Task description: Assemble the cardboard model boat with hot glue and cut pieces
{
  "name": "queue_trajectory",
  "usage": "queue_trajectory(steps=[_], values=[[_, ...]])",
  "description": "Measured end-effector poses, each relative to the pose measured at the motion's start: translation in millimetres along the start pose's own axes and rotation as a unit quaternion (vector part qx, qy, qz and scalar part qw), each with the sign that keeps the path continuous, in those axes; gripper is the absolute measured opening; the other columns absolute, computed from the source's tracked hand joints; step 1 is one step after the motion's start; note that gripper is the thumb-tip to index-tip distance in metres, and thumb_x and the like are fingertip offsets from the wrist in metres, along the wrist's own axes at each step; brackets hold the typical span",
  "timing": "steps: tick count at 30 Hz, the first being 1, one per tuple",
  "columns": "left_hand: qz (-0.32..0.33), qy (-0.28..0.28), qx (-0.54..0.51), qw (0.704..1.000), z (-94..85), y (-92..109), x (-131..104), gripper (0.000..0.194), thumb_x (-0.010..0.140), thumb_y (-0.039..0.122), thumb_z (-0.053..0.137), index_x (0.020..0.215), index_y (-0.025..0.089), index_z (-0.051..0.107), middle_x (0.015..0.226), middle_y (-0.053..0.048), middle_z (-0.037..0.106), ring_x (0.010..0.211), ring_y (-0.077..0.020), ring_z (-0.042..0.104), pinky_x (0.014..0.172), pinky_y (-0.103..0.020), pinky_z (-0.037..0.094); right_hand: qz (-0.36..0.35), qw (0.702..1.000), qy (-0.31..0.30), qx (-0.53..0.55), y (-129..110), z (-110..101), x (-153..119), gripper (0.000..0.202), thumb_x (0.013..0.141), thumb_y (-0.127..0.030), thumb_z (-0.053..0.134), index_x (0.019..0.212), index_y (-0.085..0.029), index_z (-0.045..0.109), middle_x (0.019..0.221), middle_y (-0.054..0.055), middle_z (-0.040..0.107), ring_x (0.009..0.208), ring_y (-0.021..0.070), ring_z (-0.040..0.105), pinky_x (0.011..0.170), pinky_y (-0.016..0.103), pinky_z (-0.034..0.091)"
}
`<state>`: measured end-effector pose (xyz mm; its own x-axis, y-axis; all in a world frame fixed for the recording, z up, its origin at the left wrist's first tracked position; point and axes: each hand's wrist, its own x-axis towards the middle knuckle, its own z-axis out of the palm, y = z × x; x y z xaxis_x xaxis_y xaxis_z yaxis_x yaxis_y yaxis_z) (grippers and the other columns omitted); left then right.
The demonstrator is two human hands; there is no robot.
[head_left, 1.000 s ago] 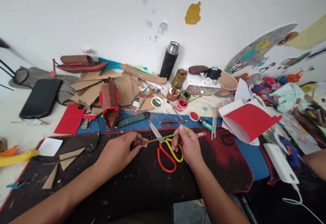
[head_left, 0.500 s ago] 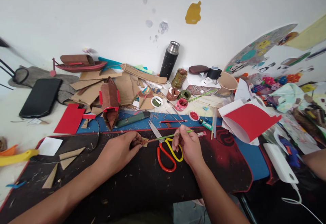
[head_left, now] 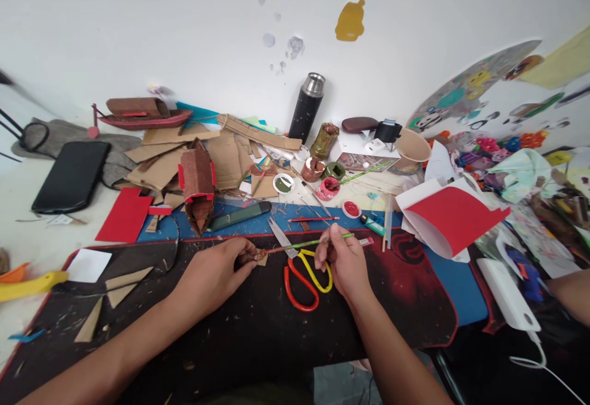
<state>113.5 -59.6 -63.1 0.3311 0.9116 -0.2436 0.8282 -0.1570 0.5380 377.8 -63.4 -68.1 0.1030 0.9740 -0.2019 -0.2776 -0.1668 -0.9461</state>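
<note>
Left hand (head_left: 221,263): fingers drawn narrow in a pinch, closed on a small brown piece (head_left: 260,254), mostly hidden behind fingertips; exact shape impossible to tell. Right hand (head_left: 345,263): thumb and fingers closed round the green part of a slender stick (head_left: 295,246), probably a brush; nearly level, brown end towards the left, at or very near the small brown piece, contact not certain. Just below that end, a tan cardboard scrap (head_left: 263,262), partly covered. Location of both held items: above the dark mat (head_left: 258,331), between the hands. Beneath the stick, one pair of scissors (head_left: 282,238), red and yellow handles towards the near side. Beyond, on the far part of the tabletop (head_left: 21,177): brown pot (head_left: 312,176), green pot (head_left: 340,166) and pink pot (head_left: 328,193), closely grouped; one red pencil (head_left: 313,219) lying crosswise, nearer. Towards the left, a brown model (head_left: 197,174) with red trim, apart from both hands. Step in hand, by judgement: fine two-handed work at the brown end of the stick. Requirements of the next move, likewise judged: firm but light pinch on the left, small controlled strokes or turns on the right, stick end in line with the piece, knuckles clear of the scissors. Main risk: slippage of so small a piece.
</note>
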Motion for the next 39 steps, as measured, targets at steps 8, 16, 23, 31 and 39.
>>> queue_trajectory(steps=[8, 16, 23, 31, 39], values=[[0.003, 0.004, 0.010, 1.000, -0.5, 1, 0, 0.008, 0.094, 0.034, 0.060, 0.093, 0.026, 0.063, 0.092, -0.004, 0.077, 0.089, -0.0272, 0.076, 0.074, -0.032, 0.049, 0.006, 0.999, -0.023, -0.022, 5, 2, -2, 0.055, 0.094, -0.071, 0.071, 0.078, -0.019, 0.064, 0.048, -0.003, 0.058, 0.040, 0.0138, 0.059, 0.037, 0.020, 0.042], [0.008, 0.013, -0.010, 1.000, 1.5, -1, 0, 0.013, 0.095, 0.037, 0.058, 0.096, 0.026, 0.064, 0.094, -0.004, 0.079, 0.088, -0.0269, 0.077, 0.074, -0.033, 0.050, -0.002, 1.000, 0.025, 0.002, 0, -2, 1, 0.054, 0.088, -0.070, 0.078, 0.077, -0.019, 0.064, 0.048, -0.003, 0.058, 0.037, 0.0130, 0.057, 0.035, 0.019, 0.037], [0.025, 0.046, 0.015, 0.999, 8.5, -1, -2, 0.012, 0.095, 0.037, 0.062, 0.092, 0.025, 0.064, 0.094, -0.006, 0.080, 0.090, -0.0273, 0.078, 0.075, -0.033, 0.052, 0.009, 1.000, -0.009, -0.002, 0, -2, -5, 0.055, 0.090, -0.070, 0.076, 0.075, -0.019, 0.063, 0.048, -0.003, 0.058, 0.038, 0.0127, 0.058, 0.036, 0.019, 0.039], [0.022, 0.030, 0.021, 0.999, 4.4, 1, -1, 0.010, 0.095, 0.035, 0.063, 0.092, 0.025, 0.062, 0.094, -0.005, 0.079, 0.089, -0.0285, 0.077, 0.073, -0.034, 0.050, 0.002, 1.000, 0.024, 0.010, -2, -3, -2, 0.054, 0.089, -0.070, 0.077, 0.076, -0.019, 0.064, 0.048, -0.003, 0.058, 0.036, 0.0130, 0.057, 0.035, 0.019, 0.038], [0.093, 0.014, -0.048, 0.994, -6.6, -9, -2, 0.027, 0.101, 0.034, 0.053, 0.124, 0.024, 0.065, 0.110, -0.006, 0.077, 0.101, -0.0276, 0.076, 0.085, -0.036, 0.056, 0.008, 1.000, -0.001, 0.018, -2, -5, -5, 0.052, 0.090, -0.066, 0.078, 0.075, -0.019, 0.064, 0.048, -0.003, 0.058, 0.037, 0.0128, 0.057, 0.035, 0.019, 0.038]])
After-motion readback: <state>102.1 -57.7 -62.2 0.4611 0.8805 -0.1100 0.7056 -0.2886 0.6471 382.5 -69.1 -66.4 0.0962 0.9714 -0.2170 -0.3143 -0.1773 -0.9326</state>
